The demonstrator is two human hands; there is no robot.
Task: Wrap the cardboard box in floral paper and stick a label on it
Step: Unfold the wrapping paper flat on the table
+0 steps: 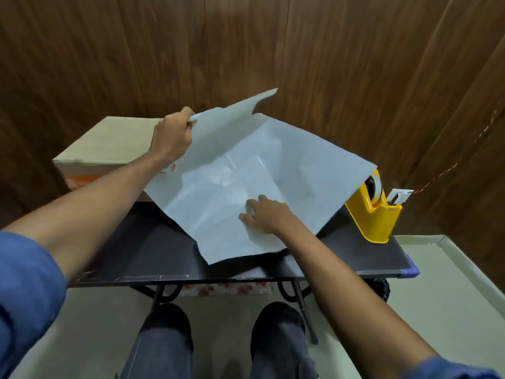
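no readable text, labels or numbers

You see the paper [246,170] white side up, plain pale grey-white with faint creases; a scrap of its red floral print peeks out at its left edge, just under your left wrist. Left of the paper, the box [109,143] is tan, with an orange band low on its near face. Under the paper the table [153,253] is black. Right of the paper stands a bright yellow dispenser [371,214]. Behind it all, the wall [328,50] is dark brown woodgrain. Your sleeves [24,285] are blue.
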